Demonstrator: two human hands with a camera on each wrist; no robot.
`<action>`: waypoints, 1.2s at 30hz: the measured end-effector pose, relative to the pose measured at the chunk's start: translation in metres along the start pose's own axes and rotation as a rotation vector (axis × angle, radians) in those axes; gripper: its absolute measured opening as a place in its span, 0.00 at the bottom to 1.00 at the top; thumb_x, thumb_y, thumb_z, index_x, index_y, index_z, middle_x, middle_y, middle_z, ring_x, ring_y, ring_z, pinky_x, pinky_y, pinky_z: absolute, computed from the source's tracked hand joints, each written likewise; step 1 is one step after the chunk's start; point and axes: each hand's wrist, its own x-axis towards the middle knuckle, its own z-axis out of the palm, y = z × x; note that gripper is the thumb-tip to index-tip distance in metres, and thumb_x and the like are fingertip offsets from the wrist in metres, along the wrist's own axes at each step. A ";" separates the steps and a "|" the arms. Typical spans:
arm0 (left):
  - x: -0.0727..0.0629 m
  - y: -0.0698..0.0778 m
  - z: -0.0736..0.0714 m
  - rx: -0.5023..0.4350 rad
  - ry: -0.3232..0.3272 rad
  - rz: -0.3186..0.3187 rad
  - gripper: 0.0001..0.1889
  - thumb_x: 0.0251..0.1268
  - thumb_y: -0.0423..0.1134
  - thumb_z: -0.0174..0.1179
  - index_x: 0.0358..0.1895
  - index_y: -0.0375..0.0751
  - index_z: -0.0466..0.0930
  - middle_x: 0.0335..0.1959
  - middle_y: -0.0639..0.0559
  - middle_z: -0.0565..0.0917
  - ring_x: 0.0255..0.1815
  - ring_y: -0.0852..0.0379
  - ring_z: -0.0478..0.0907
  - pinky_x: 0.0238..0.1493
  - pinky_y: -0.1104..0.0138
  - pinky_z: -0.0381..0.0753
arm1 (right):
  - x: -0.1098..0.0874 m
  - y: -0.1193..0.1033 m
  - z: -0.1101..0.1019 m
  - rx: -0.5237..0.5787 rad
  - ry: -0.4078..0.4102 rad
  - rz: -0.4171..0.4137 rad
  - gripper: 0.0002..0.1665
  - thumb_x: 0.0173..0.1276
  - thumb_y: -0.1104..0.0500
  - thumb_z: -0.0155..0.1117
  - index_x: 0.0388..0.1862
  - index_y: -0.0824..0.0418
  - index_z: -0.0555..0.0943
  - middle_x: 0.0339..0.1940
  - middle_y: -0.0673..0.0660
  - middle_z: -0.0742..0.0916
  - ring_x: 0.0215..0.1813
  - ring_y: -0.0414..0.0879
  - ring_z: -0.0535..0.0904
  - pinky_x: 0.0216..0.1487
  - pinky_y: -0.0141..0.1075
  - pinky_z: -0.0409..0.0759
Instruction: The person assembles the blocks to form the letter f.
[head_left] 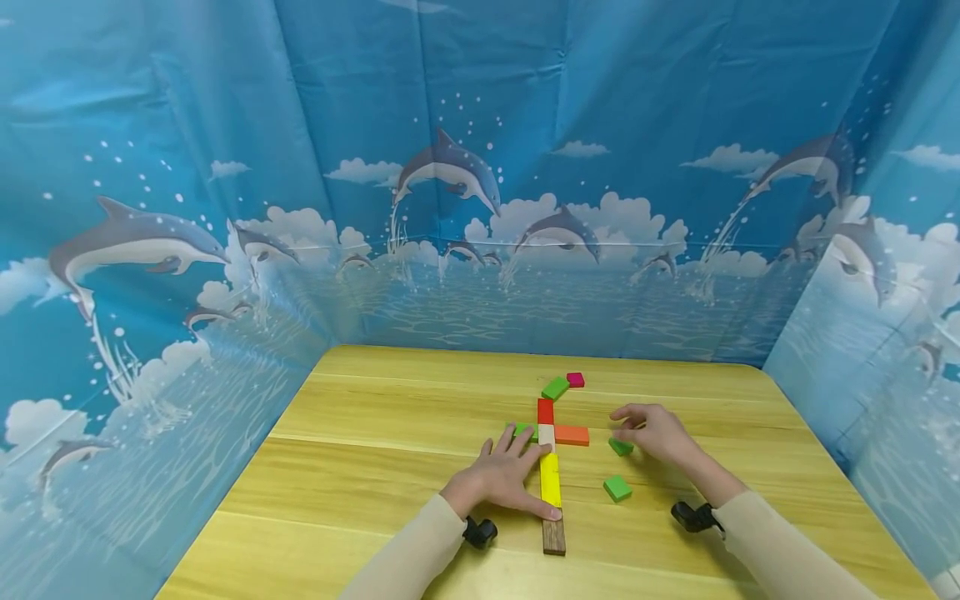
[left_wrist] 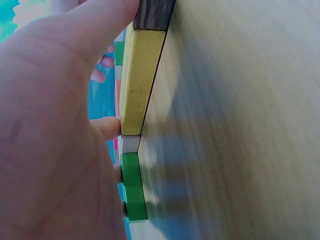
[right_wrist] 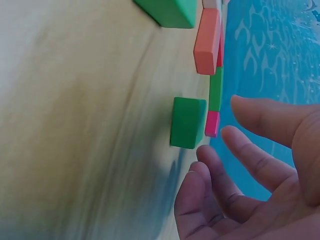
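Note:
My left hand [head_left: 498,482] lies spread over a cross of wooden blocks, its thumb on the dark brown block [head_left: 553,537] and its fingertips on or against the yellow block [left_wrist: 137,85], the white block [head_left: 547,435] and a green block [left_wrist: 133,187]. A red block [head_left: 545,411] tops the cross, with an orange block [head_left: 573,436] to the right. Loosely bent, my right hand [head_left: 654,433] hovers beside a loose green block [right_wrist: 185,122], with a gap showing between them in the right wrist view. Nothing is held in it. Left-hand fingers partly hide the left green block.
Another loose green block [head_left: 617,488] lies nearer me, right of the yellow one. Beyond the red block, a slanted green block [head_left: 556,387] meets a small pink block [head_left: 575,380]. A dolphin-print curtain [head_left: 480,167] hangs behind and beside the wooden table [head_left: 337,467].

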 end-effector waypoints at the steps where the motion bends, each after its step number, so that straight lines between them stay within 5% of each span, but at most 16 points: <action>1: 0.000 0.000 0.000 -0.001 0.001 -0.001 0.56 0.48 0.83 0.56 0.81 0.68 0.48 0.83 0.52 0.41 0.82 0.43 0.34 0.73 0.36 0.49 | -0.001 0.001 0.001 -0.001 0.003 -0.002 0.22 0.69 0.56 0.71 0.59 0.62 0.83 0.42 0.55 0.85 0.45 0.51 0.80 0.39 0.43 0.79; 20: -0.002 0.000 0.000 -0.019 0.005 0.007 0.57 0.48 0.82 0.57 0.81 0.65 0.50 0.83 0.50 0.42 0.82 0.41 0.35 0.72 0.35 0.49 | -0.010 0.016 0.011 -0.041 0.020 0.011 0.20 0.66 0.57 0.73 0.56 0.62 0.84 0.45 0.56 0.86 0.48 0.52 0.80 0.41 0.45 0.81; 36: -0.001 0.000 -0.002 -0.021 0.000 0.008 0.57 0.48 0.83 0.57 0.81 0.66 0.49 0.83 0.50 0.42 0.82 0.42 0.34 0.73 0.35 0.47 | -0.012 0.010 0.013 0.061 0.031 0.037 0.17 0.66 0.61 0.73 0.53 0.61 0.82 0.44 0.57 0.84 0.47 0.52 0.80 0.38 0.41 0.81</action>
